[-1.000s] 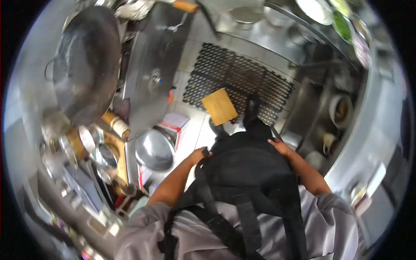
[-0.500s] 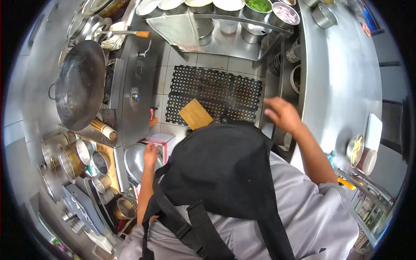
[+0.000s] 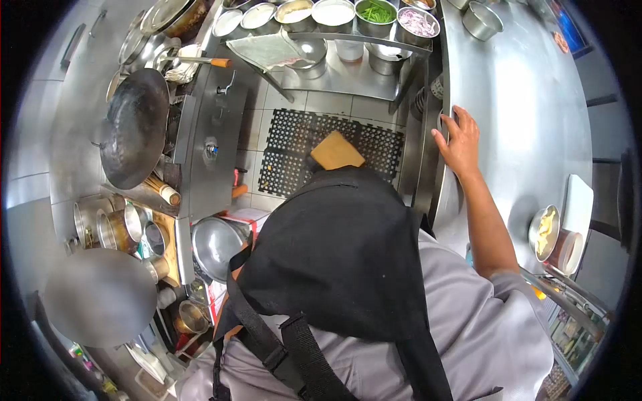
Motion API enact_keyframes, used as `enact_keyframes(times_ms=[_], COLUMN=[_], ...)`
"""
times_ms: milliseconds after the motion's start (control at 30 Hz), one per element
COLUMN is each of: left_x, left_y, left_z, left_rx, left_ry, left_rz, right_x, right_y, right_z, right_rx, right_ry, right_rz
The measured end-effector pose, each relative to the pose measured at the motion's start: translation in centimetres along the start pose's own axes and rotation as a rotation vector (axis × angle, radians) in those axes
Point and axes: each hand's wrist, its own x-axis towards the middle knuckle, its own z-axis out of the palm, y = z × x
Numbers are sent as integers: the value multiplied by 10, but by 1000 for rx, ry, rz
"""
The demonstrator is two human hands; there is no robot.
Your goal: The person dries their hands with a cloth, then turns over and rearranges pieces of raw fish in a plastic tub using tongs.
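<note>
My right hand (image 3: pixel 461 139) lies at the near edge of the long steel counter (image 3: pixel 515 127), palm down with its fingers apart. It holds nothing. My left hand is out of sight, hidden behind the black fabric (image 3: pixel 328 254) with straps that covers my front. Close to that side, a large steel bowl (image 3: pixel 217 248) sits beside the stove. Ahead of my body, a tan square piece (image 3: pixel 338 152) shows over the black perforated floor mat (image 3: pixel 287 144); whether it touches the mat I cannot tell.
A dark wok (image 3: pixel 136 130) stands on the stove at left, with a wooden-handled utensil (image 3: pixel 200 61) beyond. Food bowls, including sliced green vegetables (image 3: pixel 376 13) and sliced onion (image 3: pixel 418 23), line the back shelf. A bowl with yellow pieces (image 3: pixel 545 232) sits right. A blurred round patch covers the lower left.
My right hand has moved forward and right onto the counter edge. My left hand has gone out of sight. The tan square has shifted right and up in view.
</note>
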Motion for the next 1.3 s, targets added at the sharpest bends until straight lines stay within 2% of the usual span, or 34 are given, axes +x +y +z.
enact_keyframes(times_ms=[233,367,433,467,500,600,667,700,800,867,967,1033,1100,1167,1200,1300], left_x=[31,52,39,-2,-12,-39,-64,-56,-77,-88,-112,-128,-148,-187,-205,-255], left_y=[3,-17,-19,31,42,61,75,72,46,24,-15,-26,-37,-33,-31,-35], left_z=[28,67,92,79,71,60,56,65,86,93,119,138,168,191,207,252], left_rx=[40,146,-659,-787,-18,-281,-389,-177,-222,-169,-323,-332,-714,-714,-724,-728], left_ry=[-12,-96,-184,-139,-59,-20,-34,47,137,23,93,196,382,467,477,393], left_rz=[35,143,102,-226,258,167,187,209,158,13,6,-60,-150,-78,-83,-165], right_x=[-4,-2,-3,-4,-2,4,0,-5,1,1,5,8,-1,-21,-35,-107], right_y=[5,9,14,15,15,11,14,20,20,18,24,5,-79,-100,-125,-213], right_z=[-2,4,10,10,9,14,13,13,19,14,18,19,8,70,89,131], right_rx=[-10,40,62,61,54,33,-13,-25,-10,-44,-151,-370,-287,-89,36,247], right_ry=[-33,-11,6,-13,-32,-39,-38,-52,-19,-79,-102,-192,-254,-155,-219,-783], right_rz=[-10,3,-24,-19,-9,-47,-41,-47,-98,-37,-87,-90,-9,-418,-540,-595])
